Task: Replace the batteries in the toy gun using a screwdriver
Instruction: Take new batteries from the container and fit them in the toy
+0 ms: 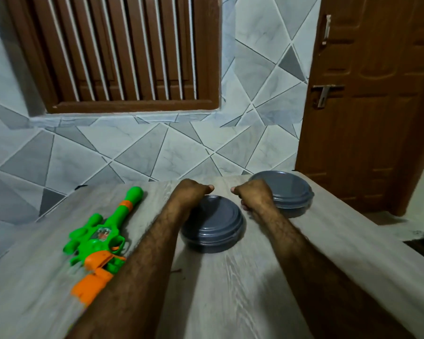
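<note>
- The green and orange toy gun (101,237) lies flat at the table's (230,289) left, barrel pointing away toward the tiled wall, orange stock nearest.
- The left hand (191,189) and right hand (251,192) are curled into fists, holding nothing visible, near two grey lidded containers (213,226).

Bare, hairy forearms, no sleeves.

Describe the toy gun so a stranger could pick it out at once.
Start at the grey wood-grain table below the tiled wall. On its left side, beside the left forearm, lies the toy gun. It is the only bright green and orange, long thing there; the two round containers are flat and dark grey.
</note>
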A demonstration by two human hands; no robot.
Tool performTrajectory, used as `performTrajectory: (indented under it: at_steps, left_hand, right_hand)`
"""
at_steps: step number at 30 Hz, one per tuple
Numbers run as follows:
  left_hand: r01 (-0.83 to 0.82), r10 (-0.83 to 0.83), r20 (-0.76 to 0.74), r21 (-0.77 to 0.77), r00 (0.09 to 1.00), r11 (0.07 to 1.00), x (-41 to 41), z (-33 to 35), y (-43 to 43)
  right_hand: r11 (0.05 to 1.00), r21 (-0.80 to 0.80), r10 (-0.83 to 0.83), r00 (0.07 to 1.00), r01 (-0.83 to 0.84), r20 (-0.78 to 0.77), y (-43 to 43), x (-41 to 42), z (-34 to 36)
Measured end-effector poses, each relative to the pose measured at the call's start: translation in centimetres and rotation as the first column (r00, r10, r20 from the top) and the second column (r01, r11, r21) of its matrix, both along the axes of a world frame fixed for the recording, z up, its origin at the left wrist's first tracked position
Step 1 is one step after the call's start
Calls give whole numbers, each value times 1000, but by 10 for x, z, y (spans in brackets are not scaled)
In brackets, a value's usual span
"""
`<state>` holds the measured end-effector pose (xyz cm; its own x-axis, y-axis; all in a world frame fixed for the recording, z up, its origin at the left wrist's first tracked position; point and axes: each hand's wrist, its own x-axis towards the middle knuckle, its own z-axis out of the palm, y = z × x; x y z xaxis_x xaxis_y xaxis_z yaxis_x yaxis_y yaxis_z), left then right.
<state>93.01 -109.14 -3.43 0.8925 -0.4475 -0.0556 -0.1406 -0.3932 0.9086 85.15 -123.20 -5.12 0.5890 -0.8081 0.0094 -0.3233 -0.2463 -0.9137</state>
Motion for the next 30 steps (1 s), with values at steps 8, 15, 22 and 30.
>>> performTrajectory:
  at_steps: [8, 15, 22, 30]
  left_hand:
    - [-148, 142, 118, 43, 983, 988, 3, -10, 41]
    - [-85, 77, 51, 182, 996, 980, -6, -24, 54]
    - [-9, 13, -16, 221, 1000, 975, -9, -25, 67]
    - [291, -364, 102, 423, 926, 858, -32, -13, 57]
  right_hand:
    - [978, -185, 32, 955, -90, -294, 32, 6, 2]
    - [974, -203, 20, 928, -103, -373, 40, -3, 1]
    - [974, -206, 20, 944, -92, -329, 36, -21, 5]
    - [989, -65, 98, 923, -132, -373, 44, -29, 1]
